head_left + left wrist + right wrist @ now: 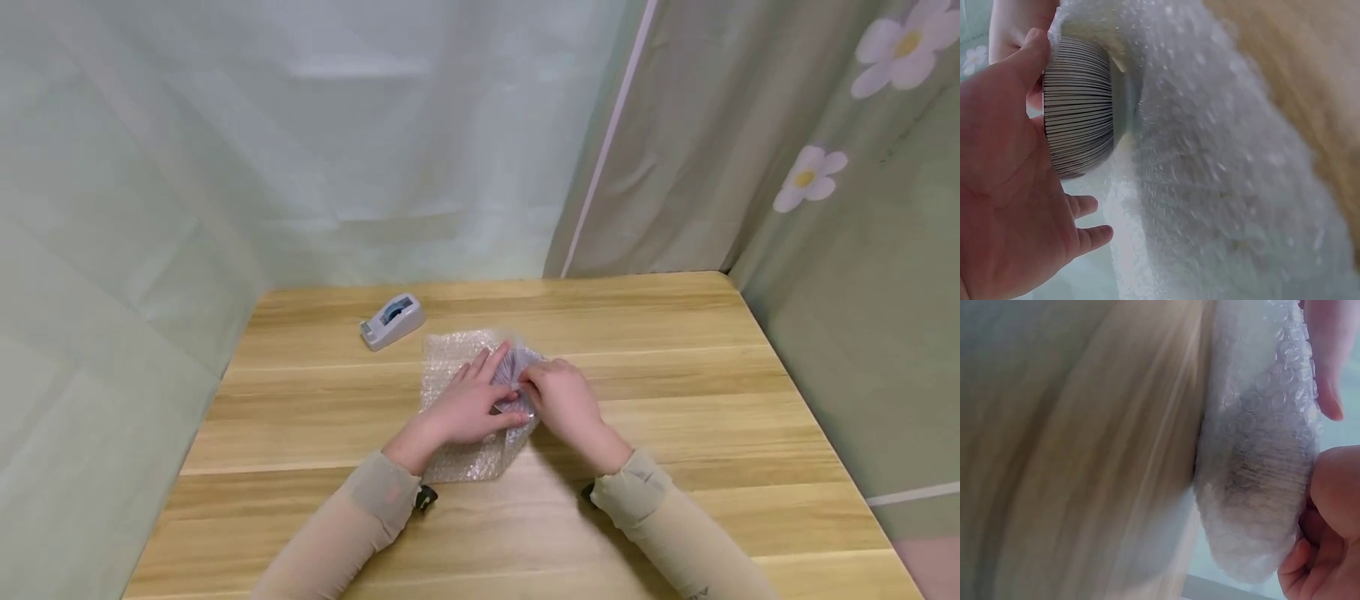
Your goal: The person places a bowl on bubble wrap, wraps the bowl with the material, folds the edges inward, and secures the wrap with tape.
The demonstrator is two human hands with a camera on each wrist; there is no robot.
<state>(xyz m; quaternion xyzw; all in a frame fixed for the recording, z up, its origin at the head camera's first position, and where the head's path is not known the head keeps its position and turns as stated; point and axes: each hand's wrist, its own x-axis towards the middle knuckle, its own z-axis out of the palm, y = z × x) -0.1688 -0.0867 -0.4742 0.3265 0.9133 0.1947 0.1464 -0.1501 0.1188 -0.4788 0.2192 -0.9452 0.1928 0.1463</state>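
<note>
A striped bowl [1079,106] with thin dark lines lies on a sheet of bubble wrap [452,354], seen in the head view near the table's middle. My left hand [467,408] rests over the bowl with its fingers spread and mostly straight. In the left wrist view its thumb touches the edge of the wrap beside the bowl's rim. On the right, my right hand [566,402] pinches the wrap's edge at the bowl with curled fingers. Through the wrap [1260,381] in the right wrist view, the bowl's stripes show faintly. The bowl's inside is mostly hidden by the hands.
Behind and left of the wrap, a pale tape dispenser [392,322] stands on the wooden table [675,350]. Light curtains [412,150] hang along the table's back and sides. Both forearms come in from the front edge.
</note>
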